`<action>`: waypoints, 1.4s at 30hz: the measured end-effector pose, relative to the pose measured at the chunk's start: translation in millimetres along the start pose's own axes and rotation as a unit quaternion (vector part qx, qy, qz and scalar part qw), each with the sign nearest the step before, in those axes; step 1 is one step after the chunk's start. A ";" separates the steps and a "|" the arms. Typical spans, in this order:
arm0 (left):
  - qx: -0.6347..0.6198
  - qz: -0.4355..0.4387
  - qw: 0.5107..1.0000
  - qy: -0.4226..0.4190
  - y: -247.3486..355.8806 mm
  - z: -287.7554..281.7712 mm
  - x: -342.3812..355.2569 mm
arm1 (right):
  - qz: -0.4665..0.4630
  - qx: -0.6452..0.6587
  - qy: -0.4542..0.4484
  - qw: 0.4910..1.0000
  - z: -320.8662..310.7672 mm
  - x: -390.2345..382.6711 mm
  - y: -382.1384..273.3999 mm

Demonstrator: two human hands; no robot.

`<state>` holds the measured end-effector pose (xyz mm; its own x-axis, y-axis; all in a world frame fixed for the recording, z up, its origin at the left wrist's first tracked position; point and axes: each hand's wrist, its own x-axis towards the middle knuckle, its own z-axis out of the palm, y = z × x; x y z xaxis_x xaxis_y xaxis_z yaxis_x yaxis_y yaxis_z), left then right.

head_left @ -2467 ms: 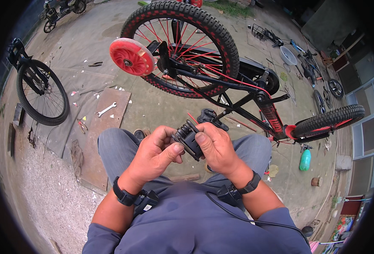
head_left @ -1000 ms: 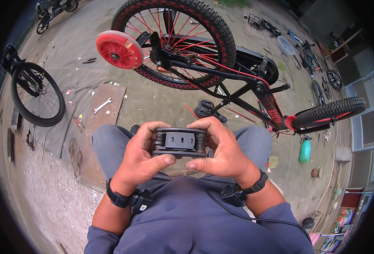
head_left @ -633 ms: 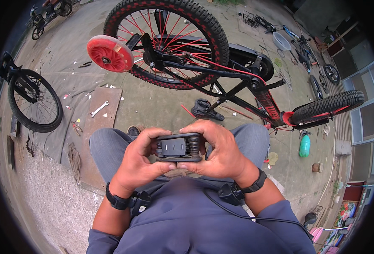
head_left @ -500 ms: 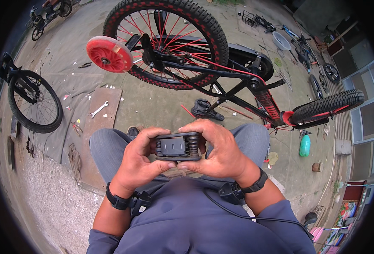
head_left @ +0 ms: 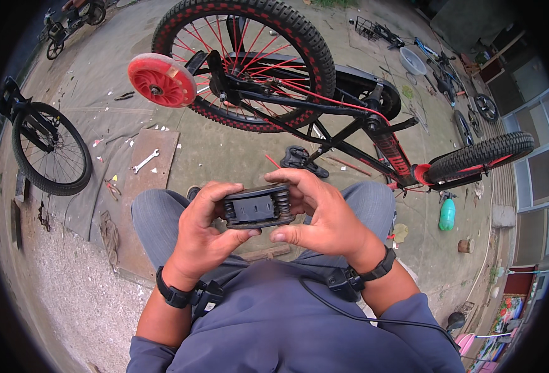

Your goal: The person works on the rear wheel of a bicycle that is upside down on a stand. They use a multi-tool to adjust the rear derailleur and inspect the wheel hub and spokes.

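Between my two hands, above my lap, is a black boxy part (head_left: 254, 209) with rounded plates and dark coil springs at its right end. What kind of part it is, I cannot make out. My left hand (head_left: 203, 230) grips its left end, thumb along the lower edge and fingers over the top. Around the right end curls my right hand (head_left: 327, 214), its index finger at the top corner and its thumb just off the lower edge. The palms hide the part's outer sides.
In front stands an overturned bicycle (head_left: 324, 102) with a red training wheel (head_left: 161, 81). A wrench (head_left: 145, 161) lies on a brown board (head_left: 153, 144) at left, near pliers (head_left: 112, 189). A loose bicycle wheel (head_left: 52, 149) is farther left; a green bottle (head_left: 448, 214) is at right.
The black part has tilted, its right end rising. My right hand has loosened and spread, its thumb moving away from the left thumb. My left hand keeps its grip.
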<state>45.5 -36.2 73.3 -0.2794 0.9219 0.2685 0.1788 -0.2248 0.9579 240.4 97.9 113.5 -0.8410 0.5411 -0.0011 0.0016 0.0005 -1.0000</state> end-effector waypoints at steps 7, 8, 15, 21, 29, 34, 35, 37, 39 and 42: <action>0.136 0.122 0.983 0.009 2.1 4.4 10.0 | 0.089 0.119 0.007 0.989 3.3 3.3 12.2; 0.131 0.121 0.984 0.010 0.5 4.7 9.3 | 0.085 0.119 0.007 0.989 3.5 3.3 14.2; 0.116 0.108 0.987 0.009 -5.5 3.6 7.7 | 0.103 0.124 0.004 0.987 4.0 5.8 17.4; 0.100 0.056 0.993 -0.013 -5.8 2.9 6.0 | 0.140 0.247 -0.002 0.959 -0.9 5.9 34.7; 0.026 -0.024 0.999 0.023 -17.1 2.2 -2.1 | 0.221 0.256 0.030 0.940 2.2 7.2 54.0; -0.286 -0.148 0.946 0.020 -17.6 -1.3 -8.7 | 0.212 0.232 0.060 0.947 -5.5 0.7 52.9; -0.377 -0.179 0.908 0.035 -17.4 0.4 -10.9 | 0.200 0.236 0.068 0.949 -9.0 -1.6 52.7; -0.507 -0.231 0.829 0.045 -34.5 2.2 -15.7 | 0.172 0.240 0.092 0.951 -20.4 -8.5 50.5; -0.545 -0.268 0.793 0.059 -46.3 2.9 -18.2 | 0.148 0.218 0.132 0.955 -37.6 -18.6 50.0; -0.581 -0.310 0.750 0.064 -51.1 2.0 -20.8 | 0.136 0.235 0.162 0.949 -70.6 -34.6 53.4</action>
<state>44.2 -43.3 18.6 -0.0702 0.9418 -0.3289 -0.9447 0.0432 0.3251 307.8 138.6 60.2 -0.6340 0.6974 -0.3342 -0.1116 -0.5101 -0.8528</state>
